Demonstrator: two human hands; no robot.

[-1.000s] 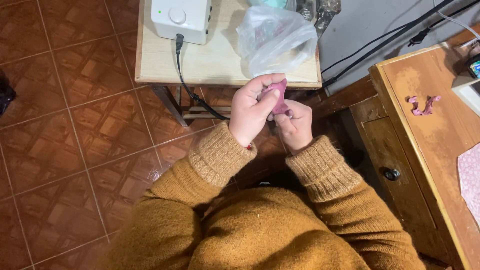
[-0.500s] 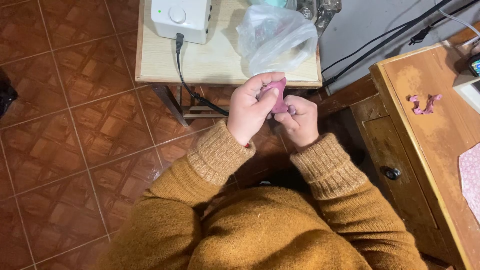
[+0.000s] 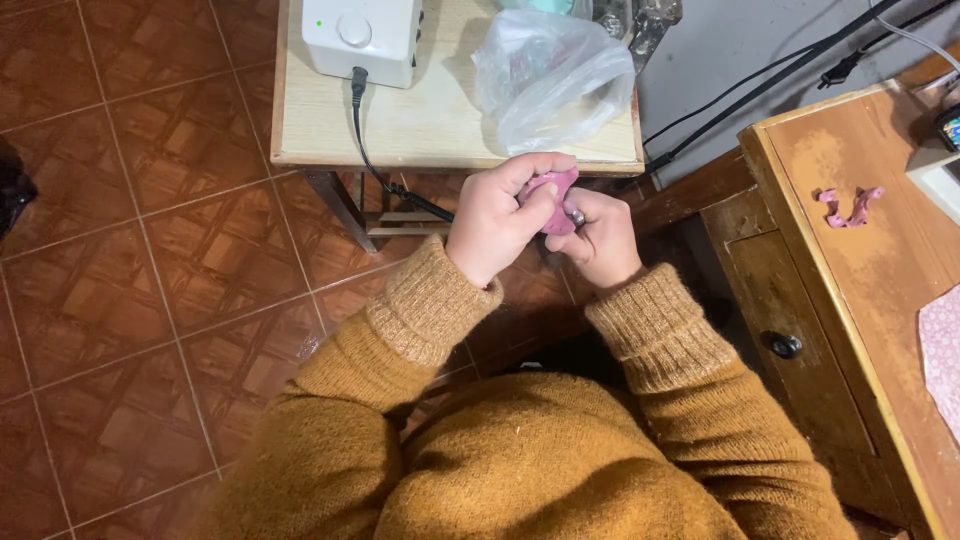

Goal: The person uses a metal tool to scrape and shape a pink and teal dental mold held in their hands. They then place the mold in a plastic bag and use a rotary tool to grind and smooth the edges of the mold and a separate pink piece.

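Note:
Both hands meet in front of my chest, just below the edge of a small light wooden table (image 3: 300, 130). My left hand (image 3: 495, 215) curls around a small pink piece (image 3: 552, 190), thumb pressed on its top. My right hand (image 3: 600, 240) pinches the same pink piece from the right, and a small metallic bit shows between its fingers. Most of the piece is hidden by the fingers. Mustard knitted sleeves cover both wrists.
On the small table stand a white box device (image 3: 362, 35) with a black cable (image 3: 375, 160) and a crumpled clear plastic bag (image 3: 550, 75). A brown wooden desk (image 3: 850, 300) with a drawer knob (image 3: 783, 345) is at right, bearing a pink scrap (image 3: 850, 205). Brown tiled floor lies at left.
Both hands stay together on the pink piece, with only slight shifts of the fingers. The view has barely moved.

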